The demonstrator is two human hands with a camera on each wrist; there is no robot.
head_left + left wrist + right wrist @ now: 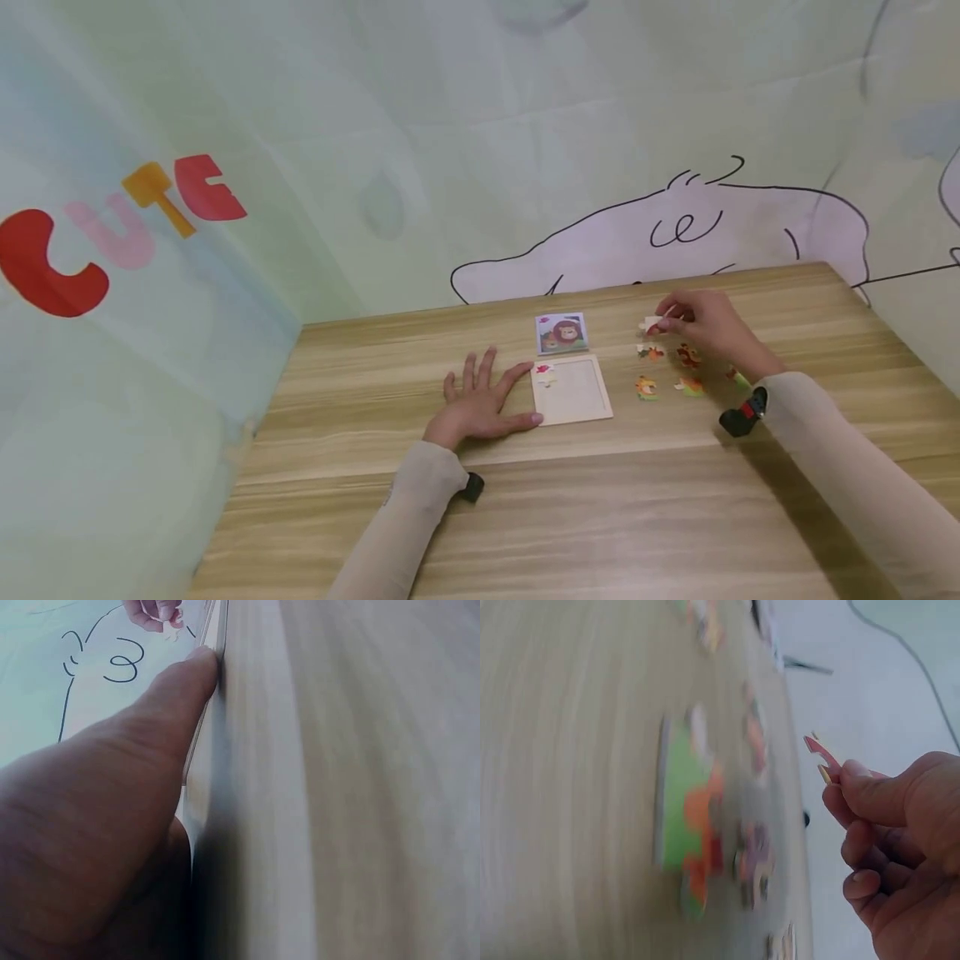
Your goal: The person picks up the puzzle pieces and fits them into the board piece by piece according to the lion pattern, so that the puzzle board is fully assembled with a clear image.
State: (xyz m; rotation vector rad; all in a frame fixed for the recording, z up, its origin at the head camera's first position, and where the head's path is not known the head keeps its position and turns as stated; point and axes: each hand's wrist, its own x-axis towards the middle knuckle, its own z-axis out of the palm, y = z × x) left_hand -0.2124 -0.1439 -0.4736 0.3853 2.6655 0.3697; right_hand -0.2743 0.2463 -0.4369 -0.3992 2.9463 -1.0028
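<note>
My left hand (480,408) lies on the table with its fingers spread. Its thumb and index fingertip rest at the left edge of a pale, square puzzle tray (573,419). One puzzle piece (545,373) with a red-pink mark sits in the tray's upper left corner. Above the loose pieces, my right hand (708,323) pinches a jigsaw piece (823,756) between thumb and index finger, raised off the table. The right wrist view shows this piece nearly edge-on, with some red on it; the other fingers are curled.
Several loose puzzle pieces (690,386) lie right of the tray, one green and orange piece (686,799) large in the right wrist view. A picture card (562,333) with a lion stands just behind the tray. A printed cloth backdrop (360,125) hangs beyond the wooden table (600,517).
</note>
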